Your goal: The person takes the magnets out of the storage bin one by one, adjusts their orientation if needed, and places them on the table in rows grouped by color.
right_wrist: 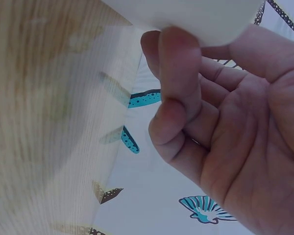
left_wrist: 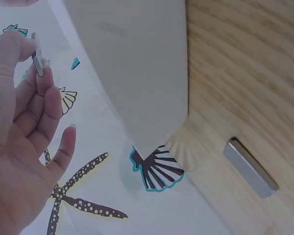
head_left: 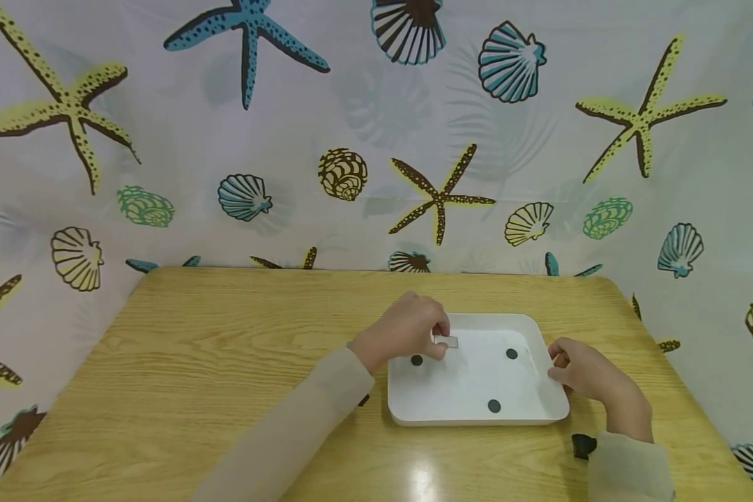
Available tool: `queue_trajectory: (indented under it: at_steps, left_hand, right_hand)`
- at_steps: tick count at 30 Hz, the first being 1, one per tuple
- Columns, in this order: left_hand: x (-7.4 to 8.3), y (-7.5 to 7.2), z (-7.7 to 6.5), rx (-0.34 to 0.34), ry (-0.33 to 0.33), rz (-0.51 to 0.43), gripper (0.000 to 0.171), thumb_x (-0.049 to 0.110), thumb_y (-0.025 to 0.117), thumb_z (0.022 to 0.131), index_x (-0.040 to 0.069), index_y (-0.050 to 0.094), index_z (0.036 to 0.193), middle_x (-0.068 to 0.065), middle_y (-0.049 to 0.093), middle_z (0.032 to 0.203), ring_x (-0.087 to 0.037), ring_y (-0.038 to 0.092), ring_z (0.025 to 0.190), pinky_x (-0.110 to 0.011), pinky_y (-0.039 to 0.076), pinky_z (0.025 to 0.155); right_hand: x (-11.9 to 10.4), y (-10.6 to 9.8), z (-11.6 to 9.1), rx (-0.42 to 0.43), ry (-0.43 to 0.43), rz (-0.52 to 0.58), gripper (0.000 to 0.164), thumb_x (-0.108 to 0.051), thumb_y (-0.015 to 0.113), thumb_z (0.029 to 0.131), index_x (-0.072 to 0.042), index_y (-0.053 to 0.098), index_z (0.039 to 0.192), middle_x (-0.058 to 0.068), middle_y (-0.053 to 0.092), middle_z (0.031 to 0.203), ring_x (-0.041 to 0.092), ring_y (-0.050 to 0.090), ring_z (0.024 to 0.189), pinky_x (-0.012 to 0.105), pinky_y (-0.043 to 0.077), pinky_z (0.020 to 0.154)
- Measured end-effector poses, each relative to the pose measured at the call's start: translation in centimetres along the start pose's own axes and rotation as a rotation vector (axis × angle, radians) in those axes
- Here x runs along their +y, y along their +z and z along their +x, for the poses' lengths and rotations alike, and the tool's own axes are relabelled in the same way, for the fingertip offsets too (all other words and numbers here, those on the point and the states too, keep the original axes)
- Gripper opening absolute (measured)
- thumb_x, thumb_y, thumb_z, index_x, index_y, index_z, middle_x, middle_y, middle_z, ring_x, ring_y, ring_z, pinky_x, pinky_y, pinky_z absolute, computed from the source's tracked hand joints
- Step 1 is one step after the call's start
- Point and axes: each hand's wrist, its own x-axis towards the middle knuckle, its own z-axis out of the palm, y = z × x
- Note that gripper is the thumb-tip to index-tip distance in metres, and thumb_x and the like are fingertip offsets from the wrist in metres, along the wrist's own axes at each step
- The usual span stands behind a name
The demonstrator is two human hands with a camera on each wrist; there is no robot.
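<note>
A shallow white tray lies on the wooden table, with several small dark round discs on its floor, one of them a disc near the front wall. My left hand is over the tray's back left part and pinches a small silver metal bar between thumb and fingers. In the left wrist view that bar shows edge-on at the fingertips. At the tray's right side my right hand grips the rim; the right wrist view shows its curled fingers against the white wall.
Another silver metal bar lies on the table beside the tray in the left wrist view. The wooden table stretches out to the left. Behind it hangs a cloth printed with shells and starfish.
</note>
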Motion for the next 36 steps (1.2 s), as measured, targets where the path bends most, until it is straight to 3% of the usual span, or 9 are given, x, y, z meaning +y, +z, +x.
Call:
queue_trajectory:
  at_steps: [13,28,36]
  left_hand:
    - [-2.2,-1.1,-1.5,0.056,0.013,-0.009,0.013,0.029,0.081,0.085,0.018,0.079,0.093,0.009,0.071,0.088,-0.007,0.058,0.080,-0.034,0.049,0.091]
    - [-4.3,-1.8,-3.4,0.088,-0.062,-0.037,0.013,0.026,0.082,0.084,0.018,0.079,0.094,0.009,0.071,0.087,-0.009,0.057,0.080,-0.035,0.048,0.092]
    - [-5.1,-1.8,-4.2,0.129,-0.052,-0.033,0.012,0.026,0.082,0.082,0.018,0.078,0.091,0.007,0.071,0.085,-0.008,0.056,0.078,-0.035,0.049,0.088]
  right_hand:
    - [-0.3,-0.2,0.0,-0.004,-0.018,-0.006,0.028,-0.006,0.060,0.100,0.007,0.054,0.124,0.015,0.062,0.101,0.020,0.062,0.079,0.034,0.055,0.074]
    - [-0.2,0.0,0.2,-0.002,-0.015,-0.009,0.030,-0.007,0.060,0.100,0.008,0.054,0.126,0.016,0.063,0.102,0.020,0.062,0.078,0.035,0.055,0.074]
    - [-0.2,-0.1,-0.1,-0.006,-0.015,-0.011,0.031,-0.007,0.061,0.100,0.009,0.053,0.127,0.018,0.063,0.106,0.020,0.062,0.082,0.036,0.057,0.076]
